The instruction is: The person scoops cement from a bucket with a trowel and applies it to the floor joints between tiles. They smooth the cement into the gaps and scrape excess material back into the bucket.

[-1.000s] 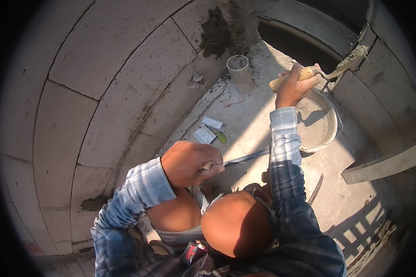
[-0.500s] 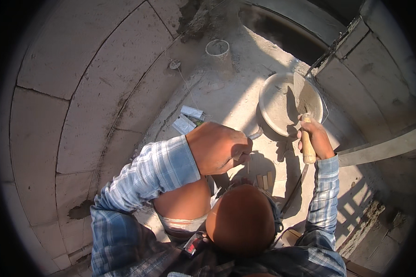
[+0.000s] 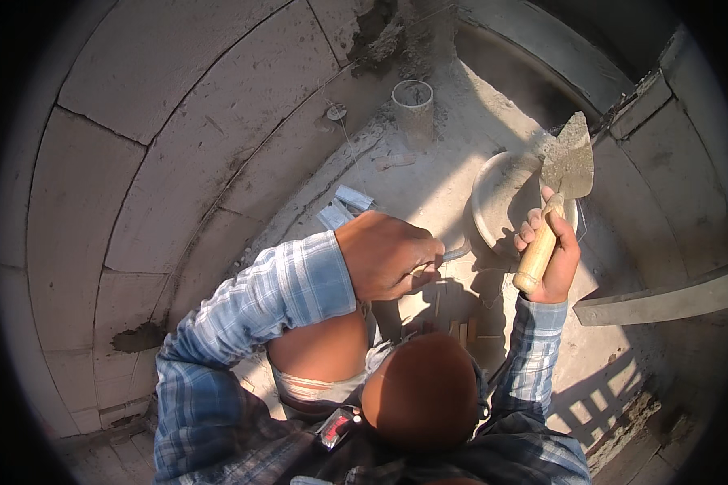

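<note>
My right hand (image 3: 560, 257) is wrapped round the wooden handle of a trowel (image 3: 570, 166). Its pointed blade is raised, with wet grey mortar along one side, over the rim of a round, pale mortar tub (image 3: 483, 194). My left hand (image 3: 388, 257) is closed with its back up, above my bent knee. A small pale bit shows between its fingers, too little to name. Beside those fingers is a dark grey curved thing (image 3: 457, 250) that I cannot make out. The tub's inside is partly hidden behind the trowel and my right hand.
A block wall (image 3: 210, 137) rises on the left. Farther off stands a pale cylindrical container (image 3: 413, 109). Silvery packets (image 3: 336, 212) lie past my left hand, small wood strips (image 3: 463, 333) by my knee. At right, a long grey bar (image 3: 655, 303) juts inward near another block wall (image 3: 655, 170).
My right hand has lifted the trowel from inside the tub, and its blade now shows its broad face with mortar. My left hand stays nearly in place. The view has shifted slightly.
</note>
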